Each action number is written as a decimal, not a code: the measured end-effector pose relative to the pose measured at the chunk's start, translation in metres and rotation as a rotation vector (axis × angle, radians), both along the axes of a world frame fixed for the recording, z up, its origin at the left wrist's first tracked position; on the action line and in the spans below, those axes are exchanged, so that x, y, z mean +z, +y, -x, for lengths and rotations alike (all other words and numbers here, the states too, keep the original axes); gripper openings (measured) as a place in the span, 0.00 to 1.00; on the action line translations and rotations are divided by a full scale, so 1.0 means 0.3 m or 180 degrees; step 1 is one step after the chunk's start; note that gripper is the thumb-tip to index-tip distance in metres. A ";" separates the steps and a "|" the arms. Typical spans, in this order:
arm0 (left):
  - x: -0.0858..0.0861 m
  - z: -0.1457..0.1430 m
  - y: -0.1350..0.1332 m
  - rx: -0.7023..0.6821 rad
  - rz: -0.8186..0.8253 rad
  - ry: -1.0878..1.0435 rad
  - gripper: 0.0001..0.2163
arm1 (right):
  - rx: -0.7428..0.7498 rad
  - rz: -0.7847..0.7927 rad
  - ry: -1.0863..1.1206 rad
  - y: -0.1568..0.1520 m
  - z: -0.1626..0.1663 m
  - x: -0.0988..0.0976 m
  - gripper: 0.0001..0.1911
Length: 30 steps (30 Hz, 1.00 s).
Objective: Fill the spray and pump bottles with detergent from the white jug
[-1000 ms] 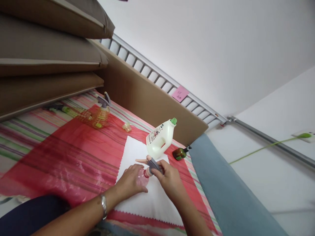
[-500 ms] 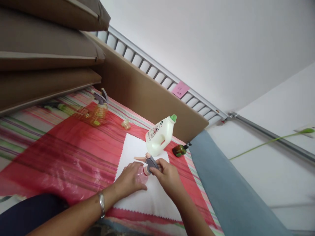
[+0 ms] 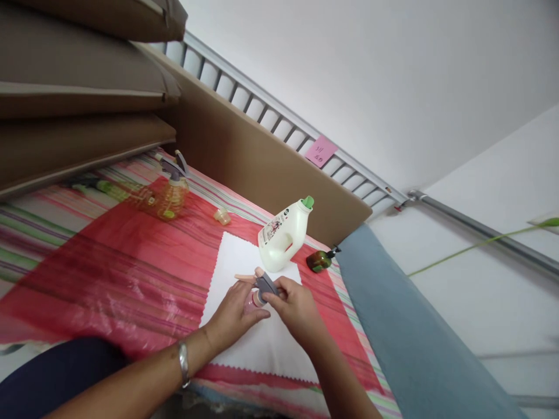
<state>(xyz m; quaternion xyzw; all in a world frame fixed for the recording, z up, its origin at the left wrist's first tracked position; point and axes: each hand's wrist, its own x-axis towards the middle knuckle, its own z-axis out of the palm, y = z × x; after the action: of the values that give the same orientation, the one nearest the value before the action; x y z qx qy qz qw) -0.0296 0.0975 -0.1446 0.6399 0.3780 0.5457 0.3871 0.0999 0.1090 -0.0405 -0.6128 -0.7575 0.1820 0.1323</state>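
My left hand point(image 3: 232, 317) wraps round the body of a small clear pink spray bottle point(image 3: 253, 302) standing on a white cloth point(image 3: 244, 355). My right hand point(image 3: 296, 308) pinches the bottle's grey and pink trigger head point(image 3: 261, 283) from the right side. Just beyond the hands stands a white detergent jug point(image 3: 283, 235) with a green cap. A bracelet shows on my left wrist.
A red plastic sheet point(image 3: 109, 267) covers a striped cloth. On it lie a yellow spray bottle point(image 3: 168, 195), a small clear cap point(image 3: 222, 216) and a small dark green bottle point(image 3: 319, 260). Brown cushions point(image 3: 78, 99) stack at the left, a cardboard panel point(image 3: 262, 169) stands behind, and a blue-grey pad point(image 3: 406, 337) lies right.
The view has shifted slightly. My left hand's fingers have closed more fully round the pink bottle; my right hand stays on the trigger head.
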 end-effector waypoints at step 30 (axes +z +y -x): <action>-0.012 -0.002 0.043 -0.0040 0.0252 0.0236 0.24 | 0.0026 -0.0164 -0.0259 0.000 0.004 -0.004 0.05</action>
<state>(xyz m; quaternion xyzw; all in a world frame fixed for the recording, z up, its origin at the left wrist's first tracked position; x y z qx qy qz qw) -0.0291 0.1103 -0.1481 0.6463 0.4093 0.5038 0.4012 0.0989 0.1090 -0.0415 -0.6130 -0.7692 0.1379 0.1164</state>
